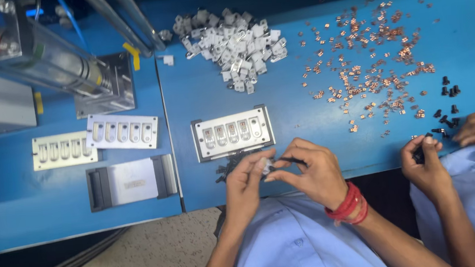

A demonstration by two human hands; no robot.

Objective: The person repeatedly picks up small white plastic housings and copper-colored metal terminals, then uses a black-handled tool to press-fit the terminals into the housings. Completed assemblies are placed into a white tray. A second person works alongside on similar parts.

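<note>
From the head view, the left hand (pixel 246 183) pinches a small white clip (pixel 267 167) between thumb and fingertips just above the near edge of the blue bench (pixel 305 116), steadying it, it seems, for the right hand (pixel 309 170), whose grip is pressed on a thin black pin (pixel 292 160) aimed at it. The metal jig (pixel 233 132) with five slots lies just beyond, within easy reach. A co-worker's hands (pixel 423 163) work to the right.
</note>
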